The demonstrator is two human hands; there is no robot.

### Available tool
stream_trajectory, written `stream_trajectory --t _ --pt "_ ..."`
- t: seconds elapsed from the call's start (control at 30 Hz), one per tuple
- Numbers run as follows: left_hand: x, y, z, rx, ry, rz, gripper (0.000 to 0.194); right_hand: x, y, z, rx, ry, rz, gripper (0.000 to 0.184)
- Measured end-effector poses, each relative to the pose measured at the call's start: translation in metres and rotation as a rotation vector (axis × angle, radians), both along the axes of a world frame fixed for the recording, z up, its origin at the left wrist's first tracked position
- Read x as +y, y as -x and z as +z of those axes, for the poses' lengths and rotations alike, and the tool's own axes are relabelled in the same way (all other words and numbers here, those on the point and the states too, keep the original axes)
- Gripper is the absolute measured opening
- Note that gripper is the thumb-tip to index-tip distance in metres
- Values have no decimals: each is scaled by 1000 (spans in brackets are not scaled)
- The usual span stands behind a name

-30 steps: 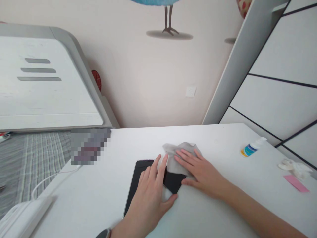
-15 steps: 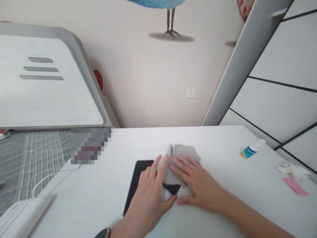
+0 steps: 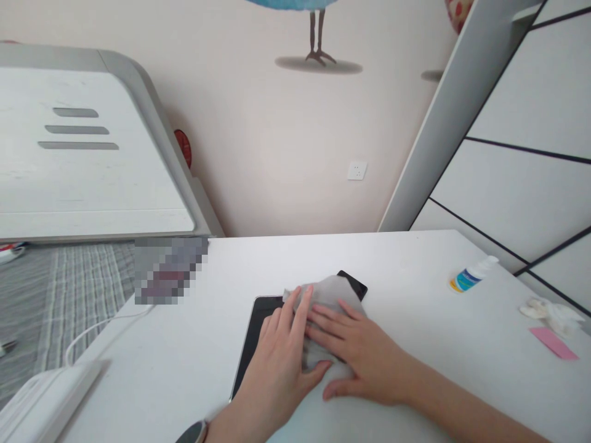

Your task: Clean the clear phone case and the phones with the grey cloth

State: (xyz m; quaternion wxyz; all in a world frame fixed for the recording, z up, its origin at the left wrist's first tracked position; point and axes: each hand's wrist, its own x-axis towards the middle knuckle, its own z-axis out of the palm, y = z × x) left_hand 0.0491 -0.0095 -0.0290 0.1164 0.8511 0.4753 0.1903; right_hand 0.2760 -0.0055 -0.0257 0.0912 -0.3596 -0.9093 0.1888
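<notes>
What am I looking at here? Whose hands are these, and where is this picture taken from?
This picture comes from a camera worn on a person's head, looking down at their own bare hands; no machine is shown. The left hand and right hand both rest on a grey cloth, which lies on a black tablet. The tablet sits on a white desk. Further right lie a small bottle with a blue label and a pink slip.

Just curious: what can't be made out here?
Head view:
Most of the tablet: covered by the cloth, left hand, right hand.
Patch beside the table: pixelated.
Bottle label: too small to read.
Wall bird: body cut off by the top edge.
</notes>
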Motion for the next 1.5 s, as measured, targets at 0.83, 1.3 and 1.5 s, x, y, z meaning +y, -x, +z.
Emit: stream_trajectory --t 0.83,1.3,1.5 --pt "-1 -2 2 1 29 29 114 12 -19 0 -128 -111 -303 85" --pt "0 -2 1 28 43 24 117 4 -14 0 -136 -125 -195 103" --pt "0 -2 2 10 42 26 117 7 -12 1 -128 -77 -170 88"
